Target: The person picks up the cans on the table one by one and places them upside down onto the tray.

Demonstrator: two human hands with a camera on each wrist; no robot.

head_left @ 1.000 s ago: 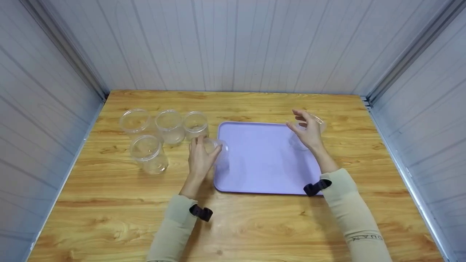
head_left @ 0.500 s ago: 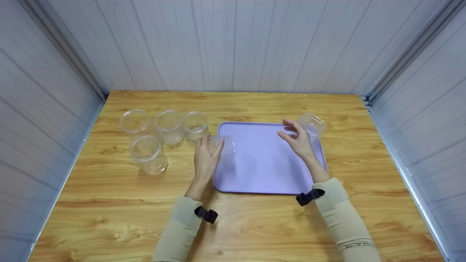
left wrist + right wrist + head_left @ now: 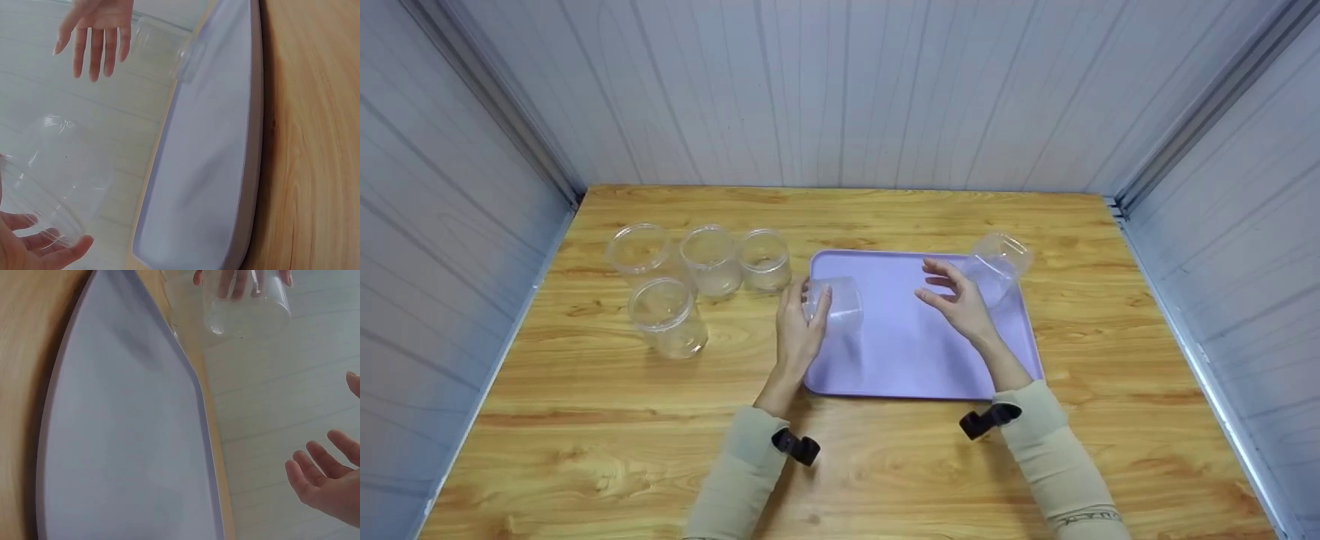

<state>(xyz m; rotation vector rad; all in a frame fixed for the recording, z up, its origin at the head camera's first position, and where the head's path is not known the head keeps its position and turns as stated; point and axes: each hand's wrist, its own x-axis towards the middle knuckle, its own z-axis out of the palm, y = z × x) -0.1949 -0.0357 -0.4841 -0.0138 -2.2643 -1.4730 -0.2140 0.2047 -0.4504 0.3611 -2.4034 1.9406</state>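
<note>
Above the left part of the lilac tray [image 3: 904, 345], my left hand [image 3: 797, 337] grips a clear plastic jar [image 3: 842, 298] by its rim end. The jar lies tilted on its side, its base pointing right; in the left wrist view the fingers curl round the rim [image 3: 42, 197]. My right hand [image 3: 960, 304] hovers over the tray's right half with fingers loosely bent and nothing in them. Just behind it, another clear jar [image 3: 1003, 259] stands at the tray's back right corner. That jar's ridged rim end appears to face the tray in the left wrist view.
Several clear jars stand on the wooden table left of the tray: a front one [image 3: 667, 319], a back left one [image 3: 639, 251], a middle one [image 3: 712, 262] and a smaller one [image 3: 765, 259]. White panel walls [image 3: 840, 97] enclose the back and sides.
My left hand has carried its jar rightward over the tray, turning the base to the right. The right hand has drawn away from the corner jar, moving left and nearer.
</note>
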